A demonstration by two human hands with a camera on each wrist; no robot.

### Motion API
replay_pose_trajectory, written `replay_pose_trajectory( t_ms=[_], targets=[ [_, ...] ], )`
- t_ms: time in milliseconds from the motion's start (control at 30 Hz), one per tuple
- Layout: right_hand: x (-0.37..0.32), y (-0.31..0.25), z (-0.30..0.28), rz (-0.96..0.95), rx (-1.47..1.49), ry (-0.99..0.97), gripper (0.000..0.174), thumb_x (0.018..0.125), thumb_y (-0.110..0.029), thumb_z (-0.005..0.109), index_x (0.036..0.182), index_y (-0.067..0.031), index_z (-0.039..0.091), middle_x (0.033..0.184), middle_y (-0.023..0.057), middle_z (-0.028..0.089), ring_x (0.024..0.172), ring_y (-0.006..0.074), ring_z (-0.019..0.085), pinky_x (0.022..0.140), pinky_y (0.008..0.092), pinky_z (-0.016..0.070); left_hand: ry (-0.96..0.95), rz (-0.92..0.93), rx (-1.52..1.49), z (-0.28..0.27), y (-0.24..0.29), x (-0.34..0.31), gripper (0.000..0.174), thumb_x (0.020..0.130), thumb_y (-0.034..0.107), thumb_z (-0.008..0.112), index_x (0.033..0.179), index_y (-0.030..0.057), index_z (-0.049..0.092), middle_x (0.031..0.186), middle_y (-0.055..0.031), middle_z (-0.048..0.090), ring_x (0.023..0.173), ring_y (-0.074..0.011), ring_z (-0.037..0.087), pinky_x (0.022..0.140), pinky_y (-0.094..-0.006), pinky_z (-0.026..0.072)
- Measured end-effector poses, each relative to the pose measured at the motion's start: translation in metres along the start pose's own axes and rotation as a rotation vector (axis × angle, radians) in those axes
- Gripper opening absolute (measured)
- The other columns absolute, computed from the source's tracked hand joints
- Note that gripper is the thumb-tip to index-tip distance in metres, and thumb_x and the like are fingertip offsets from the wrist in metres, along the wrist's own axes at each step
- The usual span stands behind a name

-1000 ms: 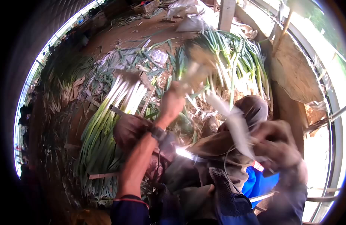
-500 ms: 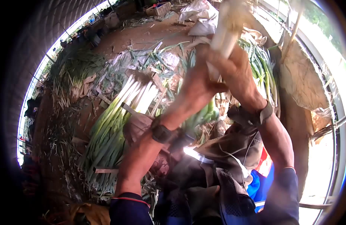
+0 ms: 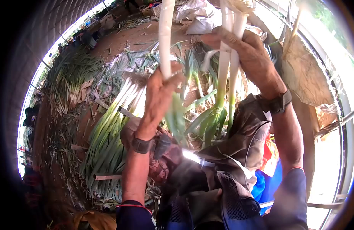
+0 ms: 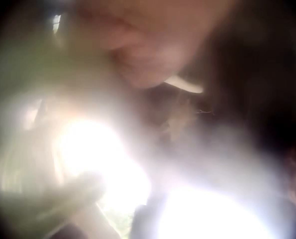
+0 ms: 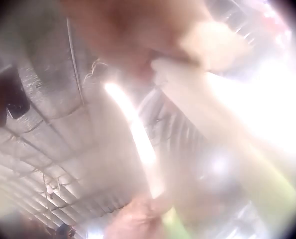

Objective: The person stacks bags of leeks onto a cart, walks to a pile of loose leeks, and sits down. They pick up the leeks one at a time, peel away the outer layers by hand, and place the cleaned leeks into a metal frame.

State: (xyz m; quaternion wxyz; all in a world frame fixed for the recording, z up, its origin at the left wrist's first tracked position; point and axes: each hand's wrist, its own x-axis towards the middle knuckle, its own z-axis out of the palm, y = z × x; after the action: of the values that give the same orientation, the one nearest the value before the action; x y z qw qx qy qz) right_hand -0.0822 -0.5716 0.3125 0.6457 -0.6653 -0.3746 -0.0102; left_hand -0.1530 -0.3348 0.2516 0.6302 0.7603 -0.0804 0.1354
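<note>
In the head view my left hand (image 3: 159,96) grips one white leek stalk (image 3: 165,38) held upright, its green leaves hanging below the hand. My right hand (image 3: 255,57), raised at the upper right, holds two more leeks (image 3: 223,76) near their root ends, with their green leaves pointing down toward my lap. The two hands are apart. The left wrist view is blurred by glare and shows part of a hand (image 4: 148,50). In the right wrist view a pale stalk (image 5: 207,109) runs down from the blurred fingers (image 5: 133,30).
A pile of trimmed leeks (image 3: 108,142) lies to the left within a wooden frame. More leeks (image 3: 65,76) lie at the far left. White sacks (image 3: 202,19) stand at the back, and a brown sheet (image 3: 307,73) lines the right side. Leaf scraps cover the ground.
The hands, together around the leeks half a second ago, have separated. The left moved left with one stalk; the right stays raised with two. The knife-like white blur seen earlier is gone.
</note>
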Motion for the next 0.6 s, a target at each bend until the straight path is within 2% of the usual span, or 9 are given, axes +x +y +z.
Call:
replay_pose_trajectory(
  t_ms=[100,167,200,233,300,367,500,533,600],
  targets=[
    [0.002,-0.001,-0.001,0.076,0.234,-0.020,0.051,0.097,-0.037,0.057,0.128,0.0044,0.055,0.120,0.0176,0.064,0.110,0.0219,0.061,0.097,0.0327,0.0483,0.089,0.027,0.121,-0.011,-0.003,0.011,0.049,0.094,0.030,0.062,0.130,-0.0027,0.051,0.124,-0.0147,0.062,0.104,-0.0223,0.066,0.082,-0.0337,0.0575],
    [0.002,-0.001,0.005,0.089,0.399,0.045,0.051,0.098,-0.036,0.055,0.129,0.0039,0.053,0.125,0.0187,0.061,0.111,0.0214,0.061,0.098,0.0320,0.0480,-0.162,0.168,-0.139,-0.003,-0.012,0.013,0.046,0.094,0.032,0.061,0.128,0.0009,0.055,0.123,-0.0149,0.063,0.103,-0.0229,0.066,0.080,-0.0337,0.0565],
    [0.000,-0.010,0.013,0.168,0.392,0.056,0.050,0.098,-0.035,0.055,0.129,0.0041,0.053,0.125,0.0182,0.061,0.111,0.0213,0.061,0.098,0.0323,0.0480,-0.279,0.102,-0.202,0.014,-0.011,0.011,0.042,0.095,0.033,0.061,0.126,0.0045,0.058,0.121,-0.0147,0.063,0.102,-0.0228,0.066,0.082,-0.0332,0.0550],
    [-0.001,-0.018,0.019,0.244,0.384,0.065,0.049,0.099,-0.034,0.054,0.129,0.0043,0.053,0.125,0.0177,0.061,0.111,0.0212,0.061,0.098,0.0326,0.0480,-0.397,-0.147,-0.051,0.029,-0.007,0.002,0.046,0.096,0.038,0.058,0.127,0.0047,0.057,0.119,-0.0126,0.063,0.104,-0.0209,0.064,0.086,-0.0321,0.0531],
    [0.004,0.000,0.012,0.159,0.263,-0.041,0.050,0.099,-0.034,0.055,0.130,0.0044,0.053,0.125,0.0146,0.062,0.111,0.0201,0.061,0.098,0.0324,0.0478,-0.433,-0.057,-0.234,0.051,-0.025,-0.003,0.051,0.095,0.043,0.058,0.128,0.0026,0.056,0.115,-0.0098,0.064,0.104,-0.0172,0.062,0.088,-0.0306,0.0512],
    [-0.001,0.001,0.010,0.246,0.337,0.073,0.051,0.098,-0.034,0.055,0.131,0.0045,0.053,0.124,0.0126,0.063,0.111,0.0190,0.061,0.098,0.0322,0.0473,-0.507,-0.090,-0.321,0.053,-0.025,-0.001,0.054,0.096,0.044,0.057,0.128,0.0010,0.055,0.115,-0.0093,0.064,0.105,-0.0164,0.061,0.089,-0.0306,0.0502],
    [-0.009,-0.010,0.012,0.271,0.358,0.092,0.048,0.098,-0.033,0.056,0.128,0.0040,0.056,0.119,0.0124,0.065,0.108,0.0178,0.061,0.094,0.0320,0.0483,-0.554,-0.134,-0.413,0.063,-0.046,0.001,0.058,0.095,0.047,0.056,0.127,-0.0016,0.054,0.113,-0.0084,0.065,0.103,-0.0154,0.061,0.092,-0.0312,0.0482],
    [-0.009,-0.008,0.010,0.272,0.356,0.095,0.048,0.098,-0.033,0.056,0.128,0.0040,0.056,0.119,0.0124,0.065,0.108,0.0178,0.061,0.094,0.0320,0.0483,-0.620,-0.204,-0.388,0.061,-0.056,0.006,0.066,0.094,0.053,0.053,0.132,-0.0005,0.049,0.118,-0.0089,0.062,0.106,-0.0157,0.058,0.093,-0.0324,0.0473],
    [-0.006,-0.003,0.011,0.288,0.141,0.185,0.048,0.097,-0.035,0.056,0.126,0.0041,0.057,0.114,0.0121,0.066,0.105,0.0169,0.062,0.091,0.0303,0.0486,-0.617,-0.160,-0.421,0.074,-0.063,0.005,0.070,0.094,0.056,0.052,0.135,0.0003,0.045,0.123,-0.0100,0.058,0.109,-0.0157,0.057,0.094,-0.0329,0.0467]
  ],
)
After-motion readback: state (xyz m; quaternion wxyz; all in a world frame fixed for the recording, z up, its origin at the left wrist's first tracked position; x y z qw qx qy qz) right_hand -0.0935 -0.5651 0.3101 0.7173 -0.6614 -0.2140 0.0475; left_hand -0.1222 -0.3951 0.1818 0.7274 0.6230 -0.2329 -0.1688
